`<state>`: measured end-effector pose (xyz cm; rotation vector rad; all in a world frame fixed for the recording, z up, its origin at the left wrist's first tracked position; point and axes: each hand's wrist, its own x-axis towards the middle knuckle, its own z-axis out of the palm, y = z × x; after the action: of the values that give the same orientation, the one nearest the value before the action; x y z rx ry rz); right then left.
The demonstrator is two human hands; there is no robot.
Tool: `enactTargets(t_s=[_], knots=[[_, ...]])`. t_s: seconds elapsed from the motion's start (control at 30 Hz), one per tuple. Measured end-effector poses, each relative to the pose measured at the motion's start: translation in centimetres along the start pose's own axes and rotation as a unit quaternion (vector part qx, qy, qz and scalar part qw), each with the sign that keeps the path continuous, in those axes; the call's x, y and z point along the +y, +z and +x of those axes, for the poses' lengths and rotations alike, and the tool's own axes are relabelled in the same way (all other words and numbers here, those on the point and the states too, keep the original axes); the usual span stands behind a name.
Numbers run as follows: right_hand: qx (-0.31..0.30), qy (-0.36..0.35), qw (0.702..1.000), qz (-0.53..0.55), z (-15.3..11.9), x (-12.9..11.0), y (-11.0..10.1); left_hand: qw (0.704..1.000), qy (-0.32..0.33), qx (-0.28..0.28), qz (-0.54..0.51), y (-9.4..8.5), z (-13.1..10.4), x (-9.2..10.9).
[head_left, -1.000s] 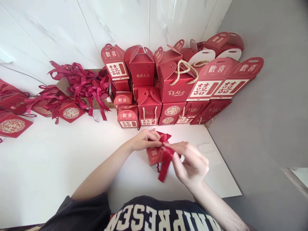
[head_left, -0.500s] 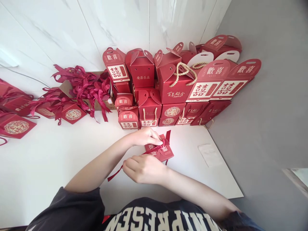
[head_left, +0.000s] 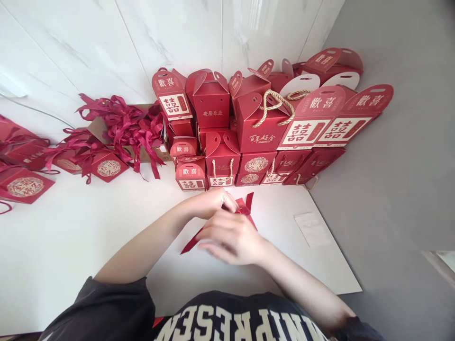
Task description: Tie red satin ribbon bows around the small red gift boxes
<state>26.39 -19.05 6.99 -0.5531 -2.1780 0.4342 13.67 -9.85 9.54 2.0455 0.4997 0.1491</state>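
Observation:
My left hand (head_left: 216, 202) is closed at the bow on a small red gift box (head_left: 249, 213) lying on the white table. Its fingertips seem to pinch the red ribbon (head_left: 250, 201) there, though they are partly covered. In front of it is my right hand (head_left: 232, 237), blurred by motion, with its fingers stretched leftward and apart. Beneath those fingers a ribbon tail (head_left: 190, 244) sticks out to the lower left, its end loose. Most of the box and the knot are hidden by my right hand.
Stacked red gift boxes (head_left: 258, 163), some with rope handles, stand along the wall. To their left a cardboard box (head_left: 142, 154) overflows with red ribbons (head_left: 124, 125). Ribboned boxes (head_left: 106, 166) sit further left. A grey wall (head_left: 391, 180) bounds the table on the right.
My right hand has moved right and up over the box, and its fingers have come off the ribbon tail, whose end has shifted right. My left hand stays at the bow.

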Motion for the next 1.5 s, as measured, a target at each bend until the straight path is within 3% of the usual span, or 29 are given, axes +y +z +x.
enactTargets(t_s=[0.07, 0.1, 0.17, 0.27, 0.37, 0.47, 0.63, 0.73, 0.83, 0.97, 1.03, 1.23, 1.37, 1.5], knots=[[0.11, 0.144, 0.984, 0.01, -0.8, 0.8, -2.5, 1.0, -0.008, -0.017, 0.003, -0.2, -0.2, 0.3], [0.129, 0.214, 0.968, 0.009, -1.3, 1.3, -3.5, 1.0, -0.016, -0.014, 0.016, -0.3, -0.3, 0.5], [0.099, 0.283, 0.953, 0.038, -2.2, 2.5, -4.8, 0.998, -0.032, 0.018, 0.055, -0.5, -0.5, 0.8], [0.031, 0.303, 0.948, 0.093, -3.1, 3.6, -5.2, 0.994, -0.07, 0.011, 0.086, -0.6, -0.7, 1.3], [0.002, 0.299, 0.945, 0.133, -3.5, 3.8, -4.8, 0.99, -0.125, -0.011, 0.067, -0.6, -0.8, 2.0], [0.006, 0.301, 0.937, 0.176, -3.5, 3.6, -4.5, 0.984, -0.174, -0.02, 0.021, -0.6, -1.0, 2.5], [0.041, 0.342, 0.91, 0.231, -4.0, 3.6, -4.3, 0.956, -0.242, -0.072, -0.151, -0.7, -1.0, 2.2], [0.092, 0.329, 0.914, 0.217, -4.5, 3.5, -4.0, 0.933, -0.266, -0.099, -0.22, -0.8, -0.9, 1.3], [0.121, 0.266, 0.934, 0.204, -4.9, 2.9, -4.0, 0.925, -0.267, -0.118, -0.244, -1.0, -0.8, 0.2], [0.025, 0.127, 0.984, 0.123, -5.3, 1.9, -4.7, 0.928, -0.256, -0.107, -0.248, -1.3, -0.7, -0.9], [-0.031, 0.088, 0.994, 0.051, -5.5, 1.6, -4.9, 0.93, -0.259, -0.098, -0.24, -1.3, -0.7, -1.1], [-0.064, 0.06, 0.995, -0.055, -6.1, 1.4, -4.7, 0.951, -0.245, -0.057, -0.182, -0.3, -1.1, -0.1], [-0.052, 0.066, 0.995, -0.048, -6.4, 1.5, -4.4, 0.957, -0.225, -0.03, -0.182, 0.9, -1.0, 0.4], [-0.042, 0.089, 0.995, 0.012, -6.5, 1.3, -4.7, 0.966, -0.233, 0.022, -0.113, 1.6, -0.9, 0.3]])
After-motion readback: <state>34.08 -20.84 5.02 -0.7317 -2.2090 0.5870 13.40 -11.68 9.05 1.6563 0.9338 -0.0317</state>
